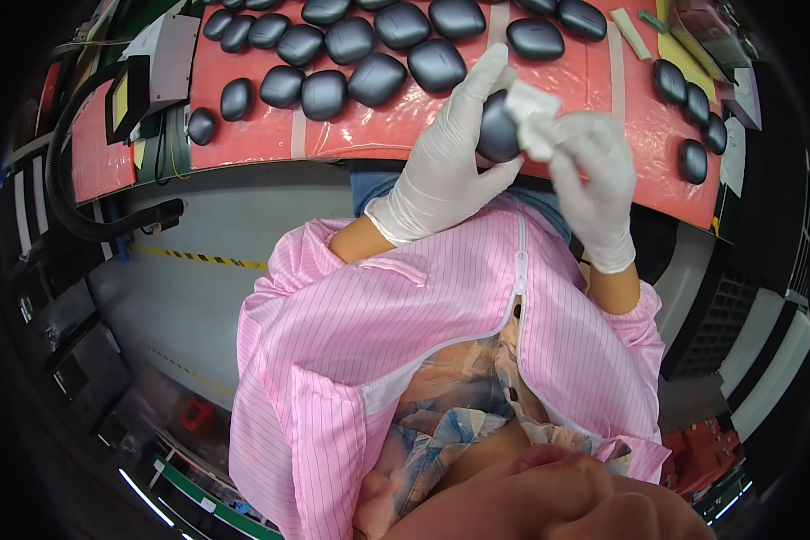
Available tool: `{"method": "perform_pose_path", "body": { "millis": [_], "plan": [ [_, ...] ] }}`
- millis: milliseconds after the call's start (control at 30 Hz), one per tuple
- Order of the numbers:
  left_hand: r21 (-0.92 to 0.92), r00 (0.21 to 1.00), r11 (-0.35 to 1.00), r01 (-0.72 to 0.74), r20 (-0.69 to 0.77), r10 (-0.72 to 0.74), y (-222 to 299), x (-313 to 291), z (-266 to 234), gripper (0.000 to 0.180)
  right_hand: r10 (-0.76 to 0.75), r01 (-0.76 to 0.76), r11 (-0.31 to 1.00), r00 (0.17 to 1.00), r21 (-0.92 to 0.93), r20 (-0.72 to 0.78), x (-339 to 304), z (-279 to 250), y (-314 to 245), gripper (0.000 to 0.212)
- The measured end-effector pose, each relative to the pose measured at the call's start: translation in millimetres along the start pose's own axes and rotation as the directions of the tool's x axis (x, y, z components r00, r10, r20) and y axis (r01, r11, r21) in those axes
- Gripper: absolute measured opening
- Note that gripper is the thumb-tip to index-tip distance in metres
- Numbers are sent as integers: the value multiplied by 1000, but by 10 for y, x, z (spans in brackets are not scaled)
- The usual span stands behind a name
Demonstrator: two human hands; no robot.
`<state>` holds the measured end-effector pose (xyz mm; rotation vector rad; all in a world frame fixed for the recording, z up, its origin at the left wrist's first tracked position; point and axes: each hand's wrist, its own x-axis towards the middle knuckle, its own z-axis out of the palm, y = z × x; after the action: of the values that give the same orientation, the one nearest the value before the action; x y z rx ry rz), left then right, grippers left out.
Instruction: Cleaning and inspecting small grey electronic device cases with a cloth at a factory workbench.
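A dark blue-grey rounded case (497, 131) with a glossy shell is gripped in my gloved left hand (454, 148), fingers on its far side and thumb along its near edge. My gloved right hand (596, 171) pinches a crumpled white wipe (533, 117) against the case's right side. Motion blurs the right fingers and part of the wipe. Both hands are above the near edge of the red-covered table (351, 137). Beyond them, similar cases (378, 81) lie in loose rows on the red cover.
Several more cases (693, 160) lie at the table's right. A grey box-shaped device (164, 67) stands at the left, near a black flexible hose (58, 171). At the far right corner are a pale strip (631, 34) and a small green piece (652, 22).
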<state>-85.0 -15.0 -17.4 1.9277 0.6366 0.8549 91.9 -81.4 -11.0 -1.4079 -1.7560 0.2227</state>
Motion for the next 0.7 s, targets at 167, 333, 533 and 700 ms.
{"method": "perform_pose_path", "body": {
  "millis": [167, 333, 533, 700],
  "plan": [
    [-31, 997, 999, 38, 65, -35, 27, 28, 6, 95, 115, -114, 983, 993, -144, 3, -14, 50, 154, 30],
    [-244, 970, 940, 238, 111, -217, -20, 60, 46, 96, 130, -129, 985, 992, -111, -3, -63, -72, 232, 52],
    [-268, 897, 919, 289, 412, -161, 22, 324, 149, 90, 65, -63, 997, 997, -52, 39, -124, -278, 84, 54],
    [303, 959, 937, -171, 267, 89, 117, 1063, 134, 58, 245, -433, 767, 880, -473, -408, -372, -630, 627, 33]
  ]
}}
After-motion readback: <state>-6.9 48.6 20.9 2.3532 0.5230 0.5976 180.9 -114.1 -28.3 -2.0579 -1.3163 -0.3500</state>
